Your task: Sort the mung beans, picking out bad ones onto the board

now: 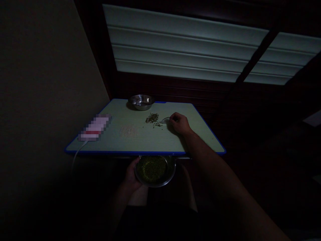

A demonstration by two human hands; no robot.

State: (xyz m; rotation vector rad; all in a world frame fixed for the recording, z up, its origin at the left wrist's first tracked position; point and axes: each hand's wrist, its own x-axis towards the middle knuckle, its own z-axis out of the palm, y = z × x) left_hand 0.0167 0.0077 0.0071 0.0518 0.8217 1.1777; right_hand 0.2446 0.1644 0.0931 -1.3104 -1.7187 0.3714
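My right hand (179, 123) rests on a pale green table (140, 140) with a blue rim, its fingers closed on a small metal spoon (165, 119). The spoon's bowl points at a little heap of green beans (152, 118) just left of the hand. My left hand (131, 175) grips the left rim of a steel bowl (155, 170) full of green beans, held below the table's near edge, over my lap.
An empty steel bowl (141, 101) stands at the table's far edge. A faint pale patch of grains (127, 131) lies mid-table. A blurred flat object (95, 128) with a white cable (76, 154) sits at the left. A wall stands left, a shuttered window behind. The room is dark.
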